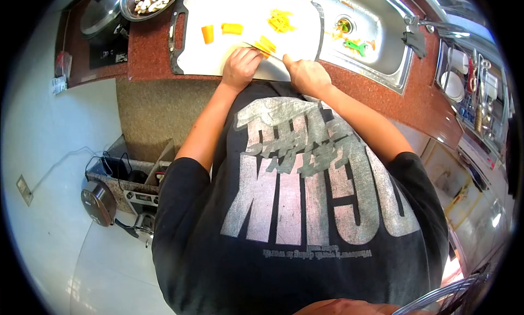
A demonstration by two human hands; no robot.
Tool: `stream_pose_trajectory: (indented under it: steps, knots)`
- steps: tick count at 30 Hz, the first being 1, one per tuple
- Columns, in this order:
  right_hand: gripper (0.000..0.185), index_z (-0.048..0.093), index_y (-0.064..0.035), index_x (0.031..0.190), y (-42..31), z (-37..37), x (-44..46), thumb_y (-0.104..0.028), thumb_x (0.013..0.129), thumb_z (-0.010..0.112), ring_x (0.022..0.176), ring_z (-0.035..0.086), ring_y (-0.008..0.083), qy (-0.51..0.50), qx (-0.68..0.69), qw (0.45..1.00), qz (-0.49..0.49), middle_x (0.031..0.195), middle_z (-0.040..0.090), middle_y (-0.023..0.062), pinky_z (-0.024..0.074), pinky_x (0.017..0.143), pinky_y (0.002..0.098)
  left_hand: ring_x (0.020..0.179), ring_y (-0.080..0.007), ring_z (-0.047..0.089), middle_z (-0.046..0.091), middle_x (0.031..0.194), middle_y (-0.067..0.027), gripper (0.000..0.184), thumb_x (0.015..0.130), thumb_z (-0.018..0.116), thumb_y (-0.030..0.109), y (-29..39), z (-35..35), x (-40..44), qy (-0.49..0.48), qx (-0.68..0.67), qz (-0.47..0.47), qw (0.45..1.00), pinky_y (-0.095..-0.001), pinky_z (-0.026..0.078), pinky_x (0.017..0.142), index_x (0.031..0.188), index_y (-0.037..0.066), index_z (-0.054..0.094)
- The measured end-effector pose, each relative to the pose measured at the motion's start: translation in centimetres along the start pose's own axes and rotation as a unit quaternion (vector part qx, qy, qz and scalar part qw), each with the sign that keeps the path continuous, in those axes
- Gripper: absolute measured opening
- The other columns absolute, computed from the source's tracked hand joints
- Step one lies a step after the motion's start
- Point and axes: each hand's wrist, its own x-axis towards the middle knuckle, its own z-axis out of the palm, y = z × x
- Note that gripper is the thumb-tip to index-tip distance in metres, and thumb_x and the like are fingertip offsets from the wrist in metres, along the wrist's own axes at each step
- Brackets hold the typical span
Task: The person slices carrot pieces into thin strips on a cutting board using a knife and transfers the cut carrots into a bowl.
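On the white cutting board [199, 55] my left hand [240, 67] has its fingers bent and closed at some orange slices [266, 45]; whether it grips a piece is too small to tell. My right hand [308, 76] is wrapped round a knife, whose blade [268, 69] lies low between both hands, beside the slices. The handle is hidden in the fist. Two larger orange chunks [207, 34] [232, 28] rest on the board's left half. A pile of thin orange strips [280, 21] sits toward the upper right of the board.
A bowl [127, 6] of sliced mushrooms [150, 0] stands left of the board. At the right is a metal sink [376, 55] with a green peeler [356, 47] and peelings inside. Farther right stands a dish rack [470, 91]. A lidded pan [100, 13] is at the far left.
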Motion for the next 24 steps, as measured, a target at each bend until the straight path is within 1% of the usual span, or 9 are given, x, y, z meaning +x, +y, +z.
stream_pose_trajectory:
  steps: [3, 5, 6, 8, 12, 18, 20, 24]
  knots:
    - [0.015, 0.053, -0.0047, 0.106, -0.1, 0.3, -0.1, -0.006, 0.091, 0.056, 0.074, 0.074, 0.0421, -0.013, -0.013, 1.000, 0.010, 0.077, 0.071, 0.0263, 0.0592, 0.065, 0.0525, 0.092, -0.0220, 0.069, 0.072, 0.096, -0.0054, 0.011, 0.082, 0.069, 0.007, -0.1, 0.0, 0.3, 0.000, -0.005, -0.003, 1.000, -0.0350, 0.054, 0.081, 0.091, 0.004, 0.073]
    - [0.010, 0.057, -0.0041, 0.103, -0.5, 0.2, -0.1, -0.008, 0.093, 0.056, 0.075, 0.076, 0.0387, -0.013, -0.028, 0.999, 0.025, 0.078, 0.073, 0.0231, 0.0620, 0.065, 0.0472, 0.091, -0.0219, 0.069, 0.071, 0.096, -0.0053, 0.010, 0.082, 0.069, 0.008, -0.2, 0.2, 0.1, -0.001, -0.006, -0.008, 1.000, -0.0351, 0.054, 0.082, 0.091, 0.004, 0.073]
    - [0.010, 0.057, -0.0041, 0.103, -0.4, 0.7, 0.1, -0.008, 0.093, 0.056, 0.075, 0.076, 0.0387, -0.017, -0.026, 0.999, 0.024, 0.078, 0.073, 0.0231, 0.0620, 0.065, 0.0472, 0.092, -0.0219, 0.069, 0.071, 0.095, -0.0052, 0.010, 0.082, 0.069, 0.008, -0.4, 0.2, 0.0, -0.005, 0.003, -0.004, 1.000, -0.0352, 0.054, 0.082, 0.091, 0.005, 0.073]
    - [0.017, 0.053, -0.0036, 0.107, 0.2, 1.8, 0.9, -0.005, 0.091, 0.056, 0.074, 0.074, 0.0421, 0.021, 0.024, 0.999, 0.007, 0.075, 0.071, 0.0268, 0.0593, 0.065, 0.0524, 0.093, -0.0218, 0.069, 0.071, 0.094, -0.0052, 0.010, 0.082, 0.069, 0.008, -0.3, 0.2, 0.1, -0.008, 0.011, 0.003, 1.000, -0.0353, 0.054, 0.082, 0.091, 0.005, 0.073]
    - [0.017, 0.053, -0.0029, 0.108, 0.2, 2.2, 2.0, -0.005, 0.091, 0.056, 0.074, 0.074, 0.0428, 0.045, 0.036, 0.998, -0.005, 0.075, 0.070, 0.0267, 0.0592, 0.066, 0.0526, 0.093, -0.0222, 0.069, 0.071, 0.095, -0.0057, 0.011, 0.082, 0.069, 0.008, -0.1, 0.1, 0.2, -0.002, 0.010, 0.004, 1.000, -0.0352, 0.055, 0.083, 0.091, 0.004, 0.073]
    - [0.019, 0.052, -0.0032, 0.108, -0.2, 0.7, 0.2, -0.006, 0.090, 0.058, 0.075, 0.073, 0.0448, -0.005, 0.031, 0.999, 0.016, 0.076, 0.071, 0.0263, 0.0584, 0.069, 0.0547, 0.093, -0.0230, 0.069, 0.072, 0.095, -0.0065, 0.011, 0.082, 0.069, 0.007, -0.2, 0.3, -0.5, 0.011, 0.011, -0.003, 1.000, -0.0355, 0.055, 0.082, 0.091, 0.004, 0.073]
    - [0.013, 0.057, -0.0028, 0.104, -0.3, 0.2, -0.3, -0.008, 0.092, 0.056, 0.075, 0.076, 0.0397, -0.016, 0.000, 1.000, 0.019, 0.078, 0.073, 0.0246, 0.0617, 0.068, 0.0496, 0.091, -0.0228, 0.069, 0.072, 0.095, -0.0064, 0.010, 0.081, 0.070, 0.007, -0.3, 0.2, -0.3, -0.002, 0.010, -0.003, 1.000, -0.0355, 0.055, 0.081, 0.091, 0.004, 0.073]
    - [0.013, 0.056, -0.0029, 0.104, -0.1, 0.7, -0.4, -0.009, 0.092, 0.057, 0.075, 0.076, 0.0397, -0.009, -0.010, 1.000, 0.011, 0.078, 0.073, 0.0244, 0.0620, 0.068, 0.0495, 0.090, -0.0224, 0.069, 0.073, 0.096, -0.0060, 0.010, 0.082, 0.071, 0.007, -0.2, 0.2, -0.1, 0.005, 0.016, -0.001, 1.000, -0.0350, 0.056, 0.081, 0.091, 0.004, 0.073]
